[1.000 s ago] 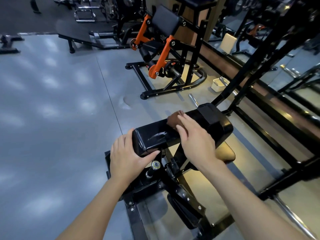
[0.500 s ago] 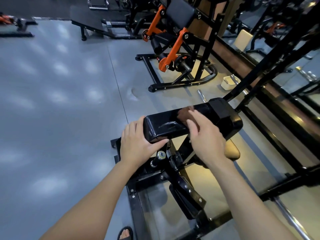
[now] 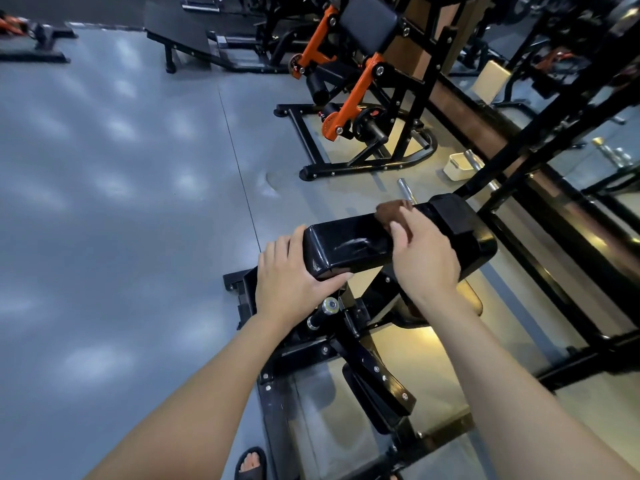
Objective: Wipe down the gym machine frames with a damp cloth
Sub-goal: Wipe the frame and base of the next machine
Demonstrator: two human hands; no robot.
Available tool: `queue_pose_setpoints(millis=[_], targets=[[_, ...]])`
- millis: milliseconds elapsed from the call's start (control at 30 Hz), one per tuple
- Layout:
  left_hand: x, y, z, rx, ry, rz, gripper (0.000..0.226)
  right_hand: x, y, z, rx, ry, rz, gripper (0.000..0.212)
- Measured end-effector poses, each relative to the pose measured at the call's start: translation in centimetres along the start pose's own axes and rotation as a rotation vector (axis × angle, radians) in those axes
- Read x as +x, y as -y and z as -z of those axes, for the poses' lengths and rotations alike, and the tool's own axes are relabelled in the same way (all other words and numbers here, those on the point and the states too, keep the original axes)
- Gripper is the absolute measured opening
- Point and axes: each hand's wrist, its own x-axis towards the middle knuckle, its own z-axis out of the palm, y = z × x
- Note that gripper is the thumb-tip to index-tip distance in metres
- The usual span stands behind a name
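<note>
Plainly the wiping step is in hand, on a black padded rest [image 3: 377, 242] rather than on bare frame tube. The right hand [image 3: 427, 258] lies on top of the pad with a brown cloth [image 3: 389, 211] under it; only the cloth's far edge shows past the fingers [image 3: 403, 237], which look mostly straight and press down on it, though whether the thumb pinches the cloth underneath cannot be told. The left hand [image 3: 294, 278] grips the near end of the pad, thumb along its lower front edge and fingers over the far side, steadying it. A pale streak [image 3: 353, 244] on the pad's top sits just beside the cloth, towards the left hand.

My judgement is that the next move calls for a sweep of the cloth along the pad towards the left hand and over that streak, with the left hand shifting out of the way for the end face. After that the black frame [image 3: 367, 344] below the pad looks yet to be wiped.

Counted: two hands, one cloth, one pad under them. One orange-armed machine [image 3: 349, 98] stands well apart beyond, one small white tub [image 3: 457, 166] sits on the floor [image 3: 121, 202] near it, and one sandalled foot [image 3: 251, 464] shows at the bottom edge.
</note>
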Motion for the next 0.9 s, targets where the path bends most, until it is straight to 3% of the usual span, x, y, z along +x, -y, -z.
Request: queue_pose_setpoints(millis=[167, 367, 533, 700, 900], targets=[[0.0, 0.3, -0.4, -0.003, -0.037, -0.006, 0.108, -3.6, 1.6, -0.2, -0.019, 0.053, 0.185, 0.043], [0.0, 0.3, -0.3, -0.007, -0.022, -0.017, 0.105, -1.2, 2.0, -0.2, -0.030, 0.020, 0.012, 0.041], [0.0, -0.1, -0.1, -0.014, -0.052, -0.013, 0.103, -4.5, 3.1, -0.2, -0.051, 0.097, 0.221, 0.042], [0.0, 0.0, 0.2, 0.020, -0.026, -0.030, 0.107, -1.6, 2.8, 0.0, -0.064, 0.027, 0.015, 0.042], [0.1, 0.1, -0.1, -0.002, -0.062, -0.026, 0.104, -5.4, 4.5, -0.1, -0.110, 0.146, 0.207, 0.045]])
